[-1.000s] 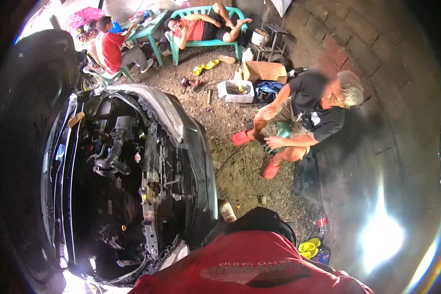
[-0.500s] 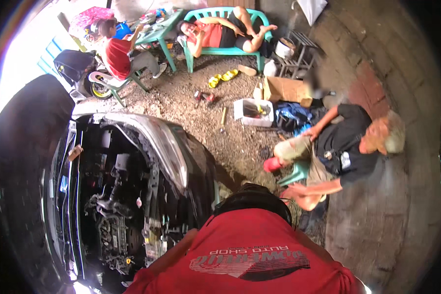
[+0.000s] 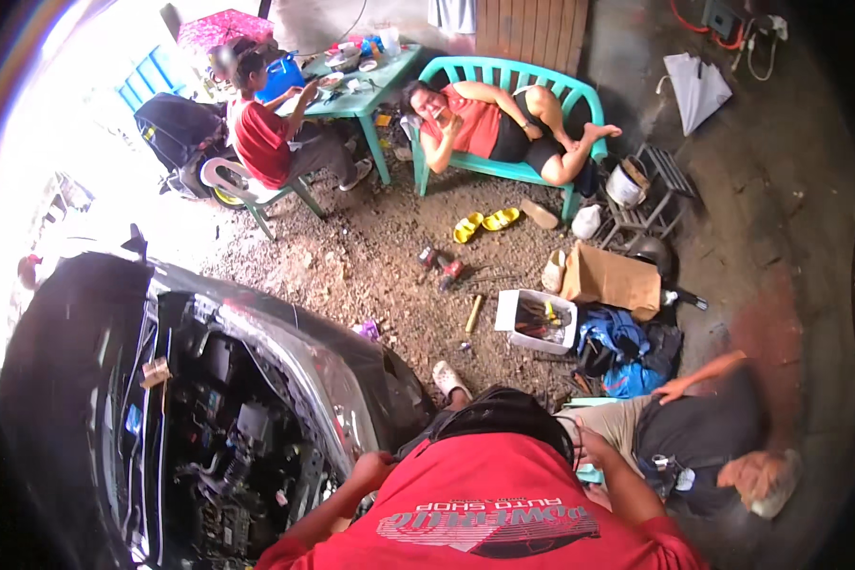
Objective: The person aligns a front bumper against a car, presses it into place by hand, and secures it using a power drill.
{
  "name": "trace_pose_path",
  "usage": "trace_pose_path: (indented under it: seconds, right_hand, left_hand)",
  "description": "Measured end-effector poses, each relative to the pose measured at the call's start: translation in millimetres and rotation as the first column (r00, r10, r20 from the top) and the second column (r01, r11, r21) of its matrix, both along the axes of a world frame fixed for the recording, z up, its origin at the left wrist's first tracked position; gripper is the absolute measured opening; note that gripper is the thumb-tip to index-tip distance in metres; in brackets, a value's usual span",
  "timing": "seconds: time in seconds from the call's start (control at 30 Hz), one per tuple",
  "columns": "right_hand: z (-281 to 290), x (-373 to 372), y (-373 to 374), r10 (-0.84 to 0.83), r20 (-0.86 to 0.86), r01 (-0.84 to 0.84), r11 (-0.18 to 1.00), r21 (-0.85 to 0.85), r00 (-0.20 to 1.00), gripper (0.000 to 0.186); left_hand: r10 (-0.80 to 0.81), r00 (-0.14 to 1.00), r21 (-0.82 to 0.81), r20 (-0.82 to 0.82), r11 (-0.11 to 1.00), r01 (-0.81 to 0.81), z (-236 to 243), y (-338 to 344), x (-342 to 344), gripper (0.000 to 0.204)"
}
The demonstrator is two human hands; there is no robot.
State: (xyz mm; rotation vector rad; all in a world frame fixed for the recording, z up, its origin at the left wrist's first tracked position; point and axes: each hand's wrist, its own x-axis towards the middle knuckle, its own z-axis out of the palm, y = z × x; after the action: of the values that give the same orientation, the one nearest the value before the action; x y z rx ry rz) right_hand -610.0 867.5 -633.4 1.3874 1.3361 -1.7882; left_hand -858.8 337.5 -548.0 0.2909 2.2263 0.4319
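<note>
My left hand (image 3: pixel 374 469) is curled closed at the left side of my waist, against a dark cloth edge below my red shirt (image 3: pixel 494 484). Whatever its fingers grip is hidden. At the other side of my waist my right hand (image 3: pixel 594 446) has its fingers bent together beside a thin dark cord (image 3: pixel 574 439). I cannot make out what is in them. To my left stands a dark car (image 3: pixel 351 399) with its hood raised, the engine bay (image 3: pixel 237 446) showing. One pale clog (image 3: pixel 449 380) is on my foot.
A person in black (image 3: pixel 698 427) sits close on my right. Ahead lie a red-and-black power drill (image 3: pixel 444 269), a white tool bin (image 3: pixel 553 334), a cardboard box (image 3: pixel 613 280) and yellow clogs (image 3: pixel 484 223). Farther back are a green bench (image 3: pixel 446 176) with a reclining person and a table (image 3: pixel 375 93).
My view has shifted, so the car, bench and drill sit differently in it. Both my hands now show at my waist. The person on the right appears lower in the picture.
</note>
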Motion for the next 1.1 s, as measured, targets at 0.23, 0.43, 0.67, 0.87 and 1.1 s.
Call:
trace_pose_path:
  seconds: [0.23,0.43,0.67,0.87,1.1]
  right_hand:
    - [-52.8,-92.6,4.0,0.132,-0.070,-0.139,0.984,-0.108,0.989,0.028]
    - [-77.6,-210.9,58.4,0.667,-0.253,-0.530,0.724,0.442,0.700,0.027]
    - [-60.1,-402.4,142.0,0.366,0.021,-0.365,0.920,0.142,0.931,0.046]
    - [-9.1,-586.6,176.3,0.388,0.101,-0.401,0.873,0.277,0.916,0.048]
    - [-8.9,-716.8,158.7,0.172,-0.177,-0.102,0.932,0.348,0.969,0.038]
  left_hand:
    - [-0.023,0.996,-0.057,-0.086,0.998,0.018,41.8,72.2,-231.2,0.046]
    - [0.111,0.929,0.154,-0.352,0.986,-0.059,81.8,120.5,-416.2,0.039]
    - [0.297,0.906,0.185,-0.300,0.950,-0.250,101.6,148.3,-542.7,0.034]
    - [0.404,0.899,0.261,-0.167,0.898,-0.354,77.3,155.7,-645.6,0.032]
    - [0.451,0.856,0.456,-0.253,0.836,-0.306,55.9,178.3,-927.3,0.029]
